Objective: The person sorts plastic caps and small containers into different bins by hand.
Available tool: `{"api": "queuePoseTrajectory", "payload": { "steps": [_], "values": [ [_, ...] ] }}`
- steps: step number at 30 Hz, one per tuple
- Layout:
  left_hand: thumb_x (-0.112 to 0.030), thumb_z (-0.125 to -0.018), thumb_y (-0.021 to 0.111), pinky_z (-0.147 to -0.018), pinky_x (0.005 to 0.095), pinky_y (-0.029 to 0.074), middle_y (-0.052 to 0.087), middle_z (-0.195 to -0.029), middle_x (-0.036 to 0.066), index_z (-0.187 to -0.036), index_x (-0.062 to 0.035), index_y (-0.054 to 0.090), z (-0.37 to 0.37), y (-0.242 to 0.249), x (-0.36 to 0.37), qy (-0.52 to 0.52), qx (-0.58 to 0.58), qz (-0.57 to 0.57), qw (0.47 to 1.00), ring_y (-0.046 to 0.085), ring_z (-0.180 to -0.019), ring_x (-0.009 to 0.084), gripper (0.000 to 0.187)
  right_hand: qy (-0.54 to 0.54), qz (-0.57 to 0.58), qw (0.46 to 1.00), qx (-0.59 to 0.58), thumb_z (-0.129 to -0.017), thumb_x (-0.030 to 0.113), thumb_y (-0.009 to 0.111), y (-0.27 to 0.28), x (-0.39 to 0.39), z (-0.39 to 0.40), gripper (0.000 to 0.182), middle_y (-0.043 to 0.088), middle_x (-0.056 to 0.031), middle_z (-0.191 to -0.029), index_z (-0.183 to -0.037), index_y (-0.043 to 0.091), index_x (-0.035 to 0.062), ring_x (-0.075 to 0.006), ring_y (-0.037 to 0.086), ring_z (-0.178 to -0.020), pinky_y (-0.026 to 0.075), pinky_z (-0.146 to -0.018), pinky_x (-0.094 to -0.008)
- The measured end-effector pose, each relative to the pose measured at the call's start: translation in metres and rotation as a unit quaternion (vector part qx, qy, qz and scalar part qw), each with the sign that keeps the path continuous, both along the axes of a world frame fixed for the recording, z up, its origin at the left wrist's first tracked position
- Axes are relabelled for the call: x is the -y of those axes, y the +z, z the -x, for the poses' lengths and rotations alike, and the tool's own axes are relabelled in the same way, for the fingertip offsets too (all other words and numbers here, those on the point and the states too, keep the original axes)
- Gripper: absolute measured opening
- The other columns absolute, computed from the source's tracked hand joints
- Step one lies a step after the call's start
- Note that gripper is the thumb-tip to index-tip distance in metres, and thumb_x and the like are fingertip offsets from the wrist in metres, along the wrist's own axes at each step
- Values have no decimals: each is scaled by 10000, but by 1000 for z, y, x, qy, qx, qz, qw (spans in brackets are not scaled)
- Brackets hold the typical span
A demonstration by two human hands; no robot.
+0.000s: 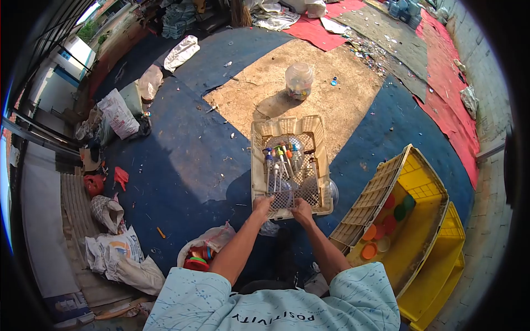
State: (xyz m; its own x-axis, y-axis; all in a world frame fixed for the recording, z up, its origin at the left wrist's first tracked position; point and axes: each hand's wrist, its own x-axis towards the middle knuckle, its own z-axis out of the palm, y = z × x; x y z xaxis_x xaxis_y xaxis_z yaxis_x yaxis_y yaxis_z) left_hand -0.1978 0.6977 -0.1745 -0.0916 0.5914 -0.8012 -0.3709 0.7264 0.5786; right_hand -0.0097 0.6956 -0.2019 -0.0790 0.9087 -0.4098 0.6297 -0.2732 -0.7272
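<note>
A beige plastic crate (pixel 258 165) with lattice sides stands in front of me. Inside it lie several pump dispenser tops (pixel 282 157) with long pale tubes, their heads green, orange, blue and dark. My left hand (pixel 264 205) is closed at the crate's near rim, left of the middle. To its right, my right hand (pixel 301 209) is closed at the same rim. The fingertips are partly hidden, and thin pale strips show between the hands. A clear rounded container (pixel 333 192) sits against the crate's near right corner.
Beyond the crate stands a clear plastic jar (pixel 299 83) with colourful bits in it. A yellow crate (pixel 425 190) holding several coloured lids is at right. Left are white sacks (pixel 118 113) and a bag of red and green lids (pixel 201 255). Blue sheeting (pixel 182 143) covers the floor.
</note>
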Motion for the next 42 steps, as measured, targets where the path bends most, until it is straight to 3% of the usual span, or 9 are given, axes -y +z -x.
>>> {"api": "queuePoseTrajectory", "payload": {
  "steps": [2, 6, 13, 20, 28, 32, 40, 42],
  "values": [
    [-198, -867, 668, -544, 281, 480, 612, -761, 51, -914, -32, 617, 6, -3, 35, -3, -24, -8, 1000, 583, -603, 151, 181, -38, -22, 999, -6, -733, 242, 716, -4, 31, -10, 458, 662, -199, -1048, -1104, 619, -10, -364, 628, -992, 491, -878, -398],
    [-244, -885, 660, -695, 337, 496, 615, -920, 20, -1040, -83, 590, 18, 19, 120, -42, 57, 42, 997, 593, -839, 148, 235, -95, 31, 993, -56, -759, 201, 698, 37, 100, -20, 449, 641, -209, -1111, -1141, 596, -12, -347, 611, -1059, 486, -904, -389],
    [-246, -902, 637, -769, 409, 524, 644, -948, 48, -1052, -79, 609, 40, 27, 259, -146, 89, 60, 983, 624, -863, 209, 227, -109, -52, 990, -69, -802, 179, 672, 84, 215, -4, 390, 654, -199, -1070, -1133, 583, -8, -323, 632, -1019, 493, -887, -395],
    [-272, -892, 645, -802, 396, 519, 637, -986, 44, -1052, -80, 634, 85, 45, 394, -212, 127, -5, 969, 609, -916, 211, 250, -275, -182, 933, -143, -803, 163, 652, 129, 383, 55, 368, 652, -201, -1055, -1121, 588, -10, -335, 637, -982, 498, -854, -399],
    [-257, -901, 632, -789, 392, 508, 639, -927, 35, -978, -97, 628, 160, 36, 520, -199, 130, 104, 966, 603, -837, 207, 178, -271, -82, 951, -121, -837, 196, 640, 160, 605, 107, 342, 672, -184, -985, -1100, 603, -19, -302, 658, -937, 513, -823, -370],
    [-258, -895, 639, -797, 391, 500, 637, -899, 21, -953, -104, 633, 140, 22, 538, -221, 134, 122, 958, 598, -811, 201, 164, -307, -91, 943, -86, -845, 194, 632, 174, 659, 95, 319, 668, -177, -972, -1081, 607, -19, -299, 654, -926, 511, -815, -376],
    [-255, -886, 645, -831, 388, 483, 610, -985, 36, -1003, -90, 640, 25, 69, 556, -329, 121, 6, 937, 568, -892, 193, 203, -366, -200, 909, -28, -831, 174, 637, 208, 713, 32, 304, 660, -187, -937, -1070, 595, -9, -333, 647, -911, 505, -801, -398],
    [-249, -882, 653, -800, 377, 489, 620, -943, 27, -994, -92, 637, -5, 82, 563, -344, 127, -14, 930, 578, -852, 178, 193, -374, -217, 901, -19, -835, 165, 639, 214, 731, 12, 299, 655, -185, -934, -1074, 590, -7, -333, 644, -905, 504, -798, -398]
  ]
}}
